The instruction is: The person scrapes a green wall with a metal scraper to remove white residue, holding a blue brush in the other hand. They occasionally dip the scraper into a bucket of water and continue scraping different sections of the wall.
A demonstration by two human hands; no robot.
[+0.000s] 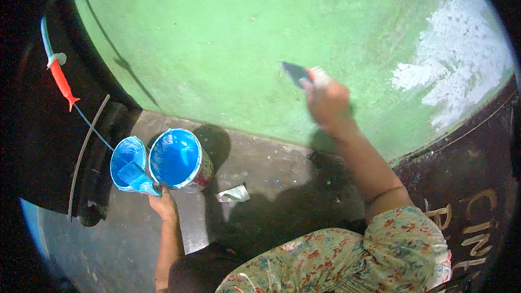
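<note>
My left hand (165,205) grips a paintbrush (140,179) coated in blue paint, its bristles lying over the mouth of a smaller paint bucket (129,146). Right beside that stands a larger bucket (206,169) with bright blue paint inside. My right hand (331,103), blurred, is closed around a scraper (294,73) with a dark pointed blade and some orange at its handle. The blade is at the green wall (228,49); whether it touches cannot be told. A rough white patch (468,49) covers the wall's right side.
A thin rod with an orange grip (61,81) slants down to the smaller bucket. A pale strip (85,146) runs along the dark left side. A shiny scrap (234,194) and paint specks lie on the grey floor (260,162). The dark surface at right bears painted writing (480,228).
</note>
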